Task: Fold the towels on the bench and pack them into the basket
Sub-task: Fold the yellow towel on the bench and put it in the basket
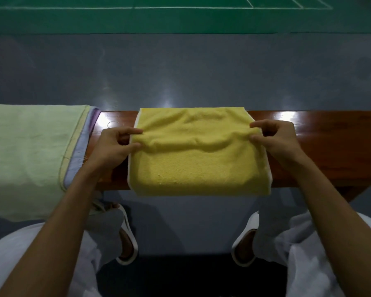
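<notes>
Both forearms enter from the lower corners of the frame, above white trousers (321, 260) and a pair of white slippers (128, 243) on the floor.

1. Left hand (114, 146): left of centre, at the left side edge of the yellow towel (197, 166). Thumb and forefinger are closed together and pinch a raised fold of the cloth.
2. Right hand (281, 140): right of centre, at the right side edge of the same towel. Thumb and forefinger pinch the same fold; the remaining fingers are curled.
3. Yellow towel: folded, at frame centre, laid across the wooden bench (334, 146). Its near edge overhangs the bench front. A ridge of cloth runs from one hand to the other across the towel's upper half.
4. Green towel (26, 151): at the left of the frame, spread over the bench and hanging over its front. A lavender towel (80, 155) lies beneath it, showing only along its right edge.
5. Background: grey floor (180, 69) behind the bench; green court surface (180, 20) with white lines along the top of the frame.
</notes>
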Demonstrator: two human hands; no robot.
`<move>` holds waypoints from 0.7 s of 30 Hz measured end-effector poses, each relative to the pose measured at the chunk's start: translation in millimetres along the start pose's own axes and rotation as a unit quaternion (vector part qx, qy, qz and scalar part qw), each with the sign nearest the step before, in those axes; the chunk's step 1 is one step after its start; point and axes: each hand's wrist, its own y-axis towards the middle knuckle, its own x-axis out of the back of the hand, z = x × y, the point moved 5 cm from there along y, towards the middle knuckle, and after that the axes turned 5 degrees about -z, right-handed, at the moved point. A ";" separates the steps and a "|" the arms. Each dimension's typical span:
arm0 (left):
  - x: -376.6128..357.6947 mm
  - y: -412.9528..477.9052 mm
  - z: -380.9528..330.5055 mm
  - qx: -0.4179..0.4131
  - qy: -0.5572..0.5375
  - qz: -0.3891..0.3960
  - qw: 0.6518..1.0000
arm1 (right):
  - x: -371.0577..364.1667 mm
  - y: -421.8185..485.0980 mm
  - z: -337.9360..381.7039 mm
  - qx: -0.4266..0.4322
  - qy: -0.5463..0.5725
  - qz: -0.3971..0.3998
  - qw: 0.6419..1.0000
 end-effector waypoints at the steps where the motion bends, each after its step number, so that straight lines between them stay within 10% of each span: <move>1: 2.5 -0.4 0.9 0.001 0.000 -0.008 1.000 | 2.1 -0.2 0.5 0.002 0.012 -0.001 1.000; 21: 29.2 -13.7 -36.2 -0.175 0.144 -0.174 0.958 | 32.8 4.3 23.9 0.166 -0.148 -0.052 0.974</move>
